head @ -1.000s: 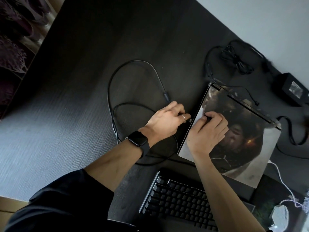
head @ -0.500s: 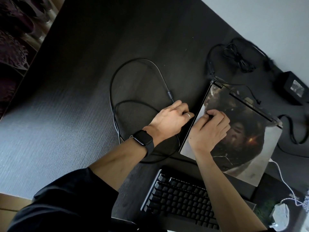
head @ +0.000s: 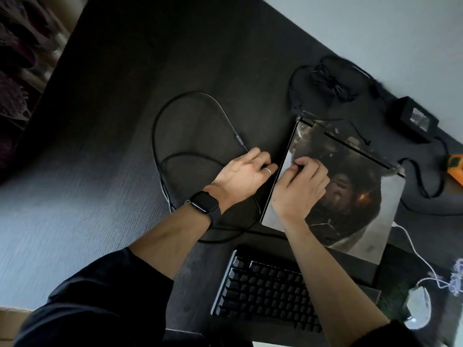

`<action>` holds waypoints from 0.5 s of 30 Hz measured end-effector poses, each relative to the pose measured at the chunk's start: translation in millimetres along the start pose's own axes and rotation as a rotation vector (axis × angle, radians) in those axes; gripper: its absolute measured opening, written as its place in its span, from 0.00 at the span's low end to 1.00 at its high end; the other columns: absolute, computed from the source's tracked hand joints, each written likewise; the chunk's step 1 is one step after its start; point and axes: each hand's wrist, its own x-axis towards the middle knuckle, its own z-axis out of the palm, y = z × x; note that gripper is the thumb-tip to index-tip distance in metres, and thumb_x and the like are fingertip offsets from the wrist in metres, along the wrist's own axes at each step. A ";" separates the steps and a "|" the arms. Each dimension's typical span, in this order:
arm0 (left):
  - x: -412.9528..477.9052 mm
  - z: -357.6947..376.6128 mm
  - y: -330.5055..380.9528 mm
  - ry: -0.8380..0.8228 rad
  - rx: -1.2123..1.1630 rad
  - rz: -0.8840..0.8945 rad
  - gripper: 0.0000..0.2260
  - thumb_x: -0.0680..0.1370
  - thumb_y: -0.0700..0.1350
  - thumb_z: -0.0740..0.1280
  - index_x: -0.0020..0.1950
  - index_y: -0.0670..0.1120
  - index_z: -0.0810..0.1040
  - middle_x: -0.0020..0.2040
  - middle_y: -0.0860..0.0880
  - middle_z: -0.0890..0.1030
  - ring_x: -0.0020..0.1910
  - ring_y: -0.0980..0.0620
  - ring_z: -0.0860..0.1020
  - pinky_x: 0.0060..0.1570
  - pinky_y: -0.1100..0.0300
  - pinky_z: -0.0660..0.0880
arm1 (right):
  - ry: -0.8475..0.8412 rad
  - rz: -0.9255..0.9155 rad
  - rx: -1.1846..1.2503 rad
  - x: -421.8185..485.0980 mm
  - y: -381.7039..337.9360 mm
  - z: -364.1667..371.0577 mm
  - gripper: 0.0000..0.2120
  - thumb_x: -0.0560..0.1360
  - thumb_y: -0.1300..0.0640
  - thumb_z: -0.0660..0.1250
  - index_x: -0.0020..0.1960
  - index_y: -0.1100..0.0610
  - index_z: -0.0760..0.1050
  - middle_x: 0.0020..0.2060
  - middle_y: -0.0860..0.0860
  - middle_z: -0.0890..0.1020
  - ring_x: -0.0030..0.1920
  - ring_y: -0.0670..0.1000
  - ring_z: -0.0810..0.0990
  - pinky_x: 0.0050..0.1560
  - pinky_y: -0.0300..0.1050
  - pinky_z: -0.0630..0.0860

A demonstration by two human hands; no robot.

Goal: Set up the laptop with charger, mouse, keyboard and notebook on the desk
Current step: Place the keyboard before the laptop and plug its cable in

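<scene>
While the closed laptop (head: 333, 186) lies flat on the desk (head: 175, 71), the left hand (head: 240, 176) sits just beside its left edge, fingers curled together around what seems to be the plug end of the black cable (head: 190, 101); the tip itself is hidden. That cable's connector runs lengthwise toward the laptop's side, just beyond the fingertips, so I judge the left hand nearer the port. Resting on the lid, the right hand (head: 298, 191) has bent fingers pressing down near the same edge. Below both wrists sits the keyboard (head: 263, 289); the mouse (head: 418, 309) and the charger brick (head: 413, 118) lie well apart. No containers show.
</scene>
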 end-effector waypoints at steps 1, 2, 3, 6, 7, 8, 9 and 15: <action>-0.9 0.8 0.9 -0.008 -0.005 -0.014 0.16 0.71 0.33 0.68 0.57 0.42 0.82 0.48 0.46 0.78 0.49 0.48 0.70 0.35 0.55 0.79 | -0.008 0.000 -0.008 0.0 0.4 -0.6 0.07 0.76 0.58 0.62 0.53 0.55 0.74 0.56 0.55 0.76 0.54 0.57 0.73 0.49 0.51 0.68; -0.8 0.0 2.8 -0.019 -0.012 -0.032 0.16 0.71 0.32 0.69 0.58 0.42 0.82 0.49 0.45 0.78 0.50 0.48 0.68 0.36 0.54 0.79 | -0.018 0.002 -0.011 -0.1 0.2 -0.4 0.07 0.76 0.57 0.62 0.53 0.55 0.74 0.56 0.55 0.76 0.54 0.58 0.73 0.49 0.52 0.69; -0.4 -2.8 6.4 -0.042 -0.010 -0.059 0.17 0.71 0.32 0.70 0.59 0.41 0.81 0.50 0.45 0.78 0.51 0.48 0.67 0.37 0.53 0.80 | -0.029 0.006 -0.011 -0.9 -0.4 -0.3 0.07 0.76 0.57 0.62 0.53 0.55 0.74 0.56 0.55 0.76 0.54 0.58 0.73 0.49 0.53 0.69; 3.4 -16.3 26.1 -0.207 0.014 -0.190 0.21 0.77 0.34 0.63 0.70 0.44 0.73 0.62 0.45 0.72 0.62 0.46 0.67 0.54 0.51 0.77 | -0.091 0.012 0.004 0.9 0.1 -7.6 0.08 0.77 0.56 0.61 0.54 0.55 0.74 0.58 0.55 0.76 0.55 0.59 0.74 0.49 0.55 0.71; 1.5 -19.3 33.7 -0.252 0.013 -0.245 0.24 0.78 0.35 0.61 0.74 0.46 0.68 0.67 0.46 0.69 0.66 0.46 0.66 0.60 0.52 0.75 | -0.135 -0.007 0.016 2.6 2.3 -14.3 0.08 0.77 0.56 0.61 0.55 0.55 0.74 0.59 0.55 0.75 0.56 0.59 0.74 0.50 0.56 0.72; -3.2 -21.7 41.2 -0.272 0.005 -0.292 0.27 0.78 0.35 0.61 0.77 0.47 0.64 0.71 0.47 0.65 0.68 0.46 0.65 0.63 0.52 0.73 | -0.200 -0.038 0.027 3.3 5.8 -22.0 0.09 0.77 0.56 0.62 0.56 0.55 0.74 0.60 0.54 0.75 0.58 0.59 0.73 0.52 0.56 0.73; -10.7 -22.8 47.1 -0.281 -0.001 -0.327 0.29 0.77 0.35 0.61 0.78 0.48 0.62 0.74 0.48 0.62 0.70 0.46 0.63 0.66 0.52 0.71 | -0.283 -0.072 0.032 1.8 10.6 -28.9 0.10 0.77 0.55 0.63 0.57 0.54 0.73 0.61 0.54 0.74 0.59 0.58 0.72 0.54 0.56 0.73; -68.9 -21.8 99.7 -0.269 0.039 -0.427 0.27 0.77 0.38 0.59 0.77 0.51 0.63 0.77 0.48 0.61 0.71 0.46 0.63 0.71 0.52 0.66 | -0.562 -0.038 0.094 -58.4 82.2 -101.4 0.17 0.77 0.53 0.66 0.66 0.53 0.73 0.65 0.51 0.72 0.67 0.54 0.69 0.68 0.52 0.71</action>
